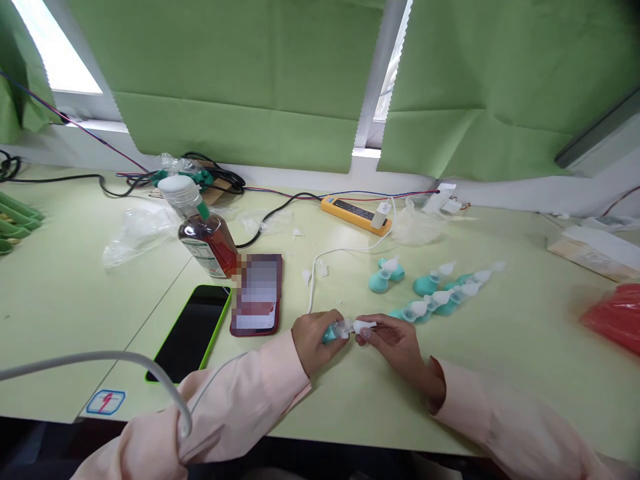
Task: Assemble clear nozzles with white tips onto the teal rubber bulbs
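A small teal bulb [330, 333] with a clear plastic neck is held in the left hand [315, 340], whose fingers are closed around the bulb's body, at the near edge of the pale green table [500, 360]. A white nozzle tip [363, 327] is pinched narrowly between thumb and forefinger of the right hand [395, 343] and is presented end-on to the bulb's clear neck; whether the two parts are already seated together or only touching cannot be told. Just beyond the hands, further from the table's near edge and toward the right hand's side, a cluster of finished-looking teal bulbs [435, 293] is laid out, each with a white tip already fitted; roughly half a dozen can be counted, though some overlap. It is judged that a good part of the fitting work is done and that the piece in hand is at the joining step. No stock of loose, unfitted parts can be made out, so the remaining quantity cannot be stated. Toward the left of the hands, a black phone in a green case [193, 331], a red-cased phone [257, 293] and a tilted bottle of reddish-brown liquid [205, 233] are noted. An orange power strip [356, 214] lies toward the table's far edge.
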A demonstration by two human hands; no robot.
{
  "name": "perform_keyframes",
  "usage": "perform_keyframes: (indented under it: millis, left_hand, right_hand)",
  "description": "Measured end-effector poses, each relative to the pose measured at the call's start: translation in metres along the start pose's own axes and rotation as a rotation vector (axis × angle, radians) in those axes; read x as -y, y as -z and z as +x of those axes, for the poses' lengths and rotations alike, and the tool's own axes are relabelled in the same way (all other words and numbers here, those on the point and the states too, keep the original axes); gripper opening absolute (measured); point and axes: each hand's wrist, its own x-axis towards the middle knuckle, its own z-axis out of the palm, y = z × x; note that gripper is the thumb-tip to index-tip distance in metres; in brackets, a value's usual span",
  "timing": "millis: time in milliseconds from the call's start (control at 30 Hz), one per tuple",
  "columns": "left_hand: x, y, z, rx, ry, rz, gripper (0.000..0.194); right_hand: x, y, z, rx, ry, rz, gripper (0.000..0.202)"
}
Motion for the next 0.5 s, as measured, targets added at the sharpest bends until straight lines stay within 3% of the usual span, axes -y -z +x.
perform_keyframes:
  millis: [267, 500]
  left_hand:
    - [0.0026, -0.0035, -0.0022, 0.035, -0.151, 0.188, 0.023]
    - [0.0099, -0.0066, -0.0022, -0.017, -0.244, 0.289, 0.032]
  right_hand:
    - [-0.0025, -0.0006, -0.0005, 0.001, 0.111, -0.046, 0.012]
    - [-0.0043, 0.0034, 0.0024, 0.099, 0.060, 0.034, 0.018]
